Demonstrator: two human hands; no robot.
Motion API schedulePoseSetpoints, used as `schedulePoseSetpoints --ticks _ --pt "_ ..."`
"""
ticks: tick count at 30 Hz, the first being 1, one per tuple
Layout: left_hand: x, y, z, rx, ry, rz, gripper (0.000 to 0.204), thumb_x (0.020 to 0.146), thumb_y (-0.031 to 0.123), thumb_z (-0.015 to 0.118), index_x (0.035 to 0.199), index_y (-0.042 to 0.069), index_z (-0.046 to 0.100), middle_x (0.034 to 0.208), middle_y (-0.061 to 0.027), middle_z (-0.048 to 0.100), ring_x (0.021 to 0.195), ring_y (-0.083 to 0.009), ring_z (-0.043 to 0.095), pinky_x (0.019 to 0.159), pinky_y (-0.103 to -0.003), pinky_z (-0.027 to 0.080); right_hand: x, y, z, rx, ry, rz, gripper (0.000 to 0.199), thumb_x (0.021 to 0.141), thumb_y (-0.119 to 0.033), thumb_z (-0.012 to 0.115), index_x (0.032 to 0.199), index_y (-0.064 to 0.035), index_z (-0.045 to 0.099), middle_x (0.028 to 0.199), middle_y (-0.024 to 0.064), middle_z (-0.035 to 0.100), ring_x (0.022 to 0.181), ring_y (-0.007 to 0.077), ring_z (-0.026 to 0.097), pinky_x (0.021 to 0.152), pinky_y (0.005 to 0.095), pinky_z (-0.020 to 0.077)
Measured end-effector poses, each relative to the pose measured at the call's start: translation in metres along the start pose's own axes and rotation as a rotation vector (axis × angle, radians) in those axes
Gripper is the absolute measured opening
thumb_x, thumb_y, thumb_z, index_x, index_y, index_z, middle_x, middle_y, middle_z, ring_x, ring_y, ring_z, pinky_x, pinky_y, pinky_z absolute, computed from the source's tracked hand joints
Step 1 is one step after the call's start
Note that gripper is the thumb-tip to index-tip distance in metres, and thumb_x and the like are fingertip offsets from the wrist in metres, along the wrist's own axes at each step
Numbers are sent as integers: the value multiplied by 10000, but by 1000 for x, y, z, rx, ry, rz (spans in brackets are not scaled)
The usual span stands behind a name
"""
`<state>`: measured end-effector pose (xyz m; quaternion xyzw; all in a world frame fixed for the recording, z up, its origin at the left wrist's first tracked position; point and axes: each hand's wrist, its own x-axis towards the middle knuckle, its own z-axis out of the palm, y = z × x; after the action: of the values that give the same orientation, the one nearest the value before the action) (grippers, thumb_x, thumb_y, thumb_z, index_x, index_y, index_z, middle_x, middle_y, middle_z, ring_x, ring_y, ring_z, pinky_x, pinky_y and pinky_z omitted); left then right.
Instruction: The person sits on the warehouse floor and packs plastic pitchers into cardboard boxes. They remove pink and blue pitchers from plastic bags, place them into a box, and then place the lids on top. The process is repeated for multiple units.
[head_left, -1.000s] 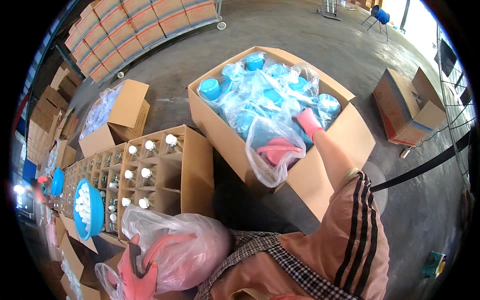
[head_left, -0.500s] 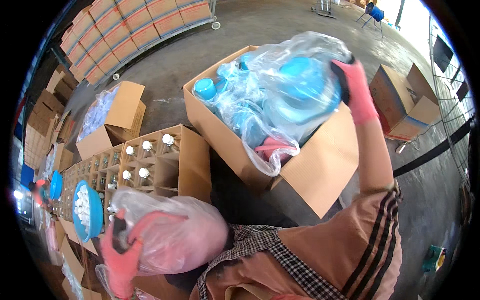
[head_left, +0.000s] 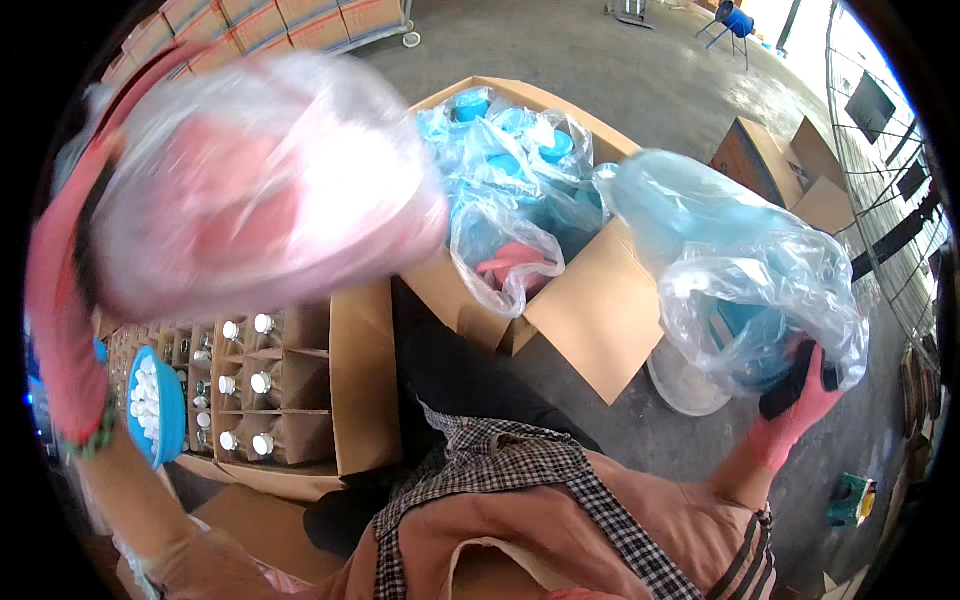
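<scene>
My left hand [head_left: 62, 265], in a pink glove with dark patches, is raised at the far left, gripping a motion-blurred clear plastic bag of pink things [head_left: 270, 200]. My right hand [head_left: 800, 405], gloved alike, grasps the gathered end of a clear plastic bag of blue things [head_left: 740, 240] at the right. Between them stands an open carton [head_left: 440, 295] filled with more bagged blue pieces [head_left: 505, 165]. At its near end, a smaller clear bag with a pink piece [head_left: 518, 262] leans over the edge.
A divided carton [head_left: 365, 390] of white-capped bottles stands at near left, beside a blue basin [head_left: 174, 420] of white caps. Another open carton [head_left: 750, 160] sits at far right. Boxes on a wheeled cart [head_left: 370, 20] are behind. A round whitish lid-like object [head_left: 685, 385] lies under the right bag.
My left hand has lifted the pink bag up and leftward from beside my lap. My right hand has brought the blue bag out of the carton, rightward and nearer me.
</scene>
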<state>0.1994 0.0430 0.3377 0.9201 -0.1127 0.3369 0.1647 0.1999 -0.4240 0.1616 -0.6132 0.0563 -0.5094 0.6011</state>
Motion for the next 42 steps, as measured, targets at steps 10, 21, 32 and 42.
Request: schedulePoseSetpoints --ticks 10,21,32,42 --pt "46 -8 240 -700 535 -195 557 607 92 701 1113 0 486 1006 -59 531 907 -146 486 812 -263 388 8 30 -14 -125 -255 -34 428 748 -120 557 1133 19 431 1009 70 523 901 136 496 766 249 392" --pt "27 -25 232 -455 215 -181 482 663 71 655 1123 73 513 982 -25 509 863 -117 459 790 -244 374 35 109 -38 -775 -443 258 358 736 -64 555 1073 17 467 977 139 556 909 201 523 814 293 385" --pt "-10 -37 215 -445 336 -175 458 714 4 593 1153 7 462 1149 -57 477 1031 -170 437 898 -273 317 -76 233 -108 -941 -587 529 475 649 -184 606 1039 33 442 938 235 554 918 361 524 806 392 413" --pt "-21 -48 216 -469 318 -217 467 710 -36 583 1157 -7 450 1143 -58 474 1006 -163 446 876 -264 336 -35 191 -117 -1418 -1452 521 544 577 -298 672 984 17 496 969 198 556 928 317 533 767 388 439"
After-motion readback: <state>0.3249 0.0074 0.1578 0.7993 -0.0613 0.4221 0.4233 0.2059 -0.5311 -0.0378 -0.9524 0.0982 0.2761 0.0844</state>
